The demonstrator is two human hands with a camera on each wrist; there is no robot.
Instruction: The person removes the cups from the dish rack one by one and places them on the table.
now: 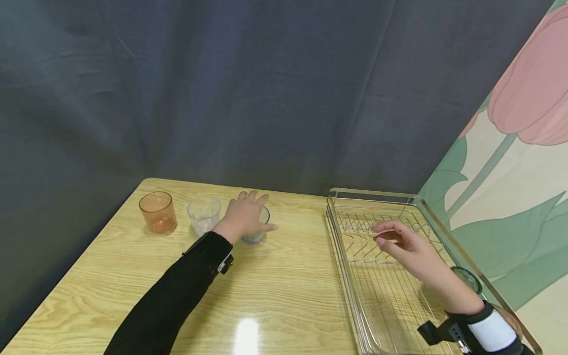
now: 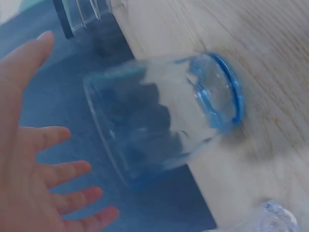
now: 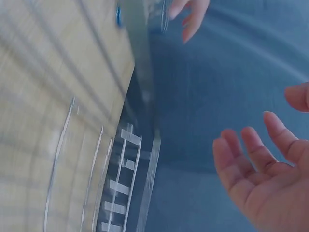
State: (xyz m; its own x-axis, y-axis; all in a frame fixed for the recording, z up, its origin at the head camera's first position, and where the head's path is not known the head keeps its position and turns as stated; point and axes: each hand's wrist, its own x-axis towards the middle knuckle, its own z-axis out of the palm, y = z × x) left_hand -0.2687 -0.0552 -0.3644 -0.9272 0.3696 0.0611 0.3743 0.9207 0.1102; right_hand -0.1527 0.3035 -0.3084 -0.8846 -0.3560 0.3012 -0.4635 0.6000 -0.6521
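Observation:
A bluish clear glass (image 2: 145,116) stands upright on the table, partly hidden behind my left hand (image 1: 245,217) in the head view. In the left wrist view that hand has its fingers spread and thumb apart, with a gap between the fingertips and the glass. To its left are a clear glass (image 1: 204,215) and an amber glass (image 1: 158,213). Over the wire dish rack (image 1: 377,291) my right hand (image 1: 410,246) hovers with loosely bent fingers and nothing in them. A dark-rimmed glass (image 1: 467,280) sits in the rack beside the right forearm, which hides part of it.
The rack's raised metal rim (image 1: 461,236) runs along the table's right side, with wavy wire dividers (image 1: 359,229) toward the back. Something brownish (image 1: 508,318) shows by the right wrist. A dark curtain (image 1: 266,98) hangs behind the wooden table (image 1: 288,286).

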